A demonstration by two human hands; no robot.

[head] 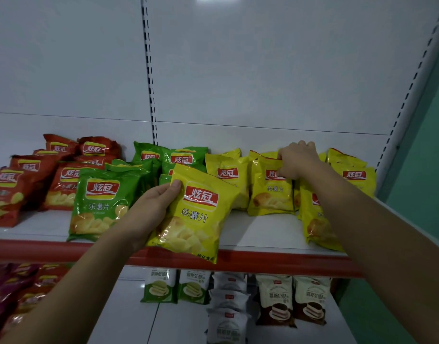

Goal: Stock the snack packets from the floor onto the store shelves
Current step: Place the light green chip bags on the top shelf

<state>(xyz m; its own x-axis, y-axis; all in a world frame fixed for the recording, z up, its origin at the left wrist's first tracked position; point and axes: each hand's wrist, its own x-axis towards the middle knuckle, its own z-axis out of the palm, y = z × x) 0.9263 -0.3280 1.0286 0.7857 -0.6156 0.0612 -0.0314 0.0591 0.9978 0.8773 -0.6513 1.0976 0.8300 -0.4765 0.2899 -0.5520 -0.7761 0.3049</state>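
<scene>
Over a red-edged shelf (263, 232), a yellow packet (196, 214) is being clasped by the left grip (151, 209); a standing packet (270, 194) is being pinched at its top by the right grip (298, 160).

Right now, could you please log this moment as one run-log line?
left hand: holds loose yellow packet | right hand: grips shelved yellow packet | shelf: partly stocked
</scene>
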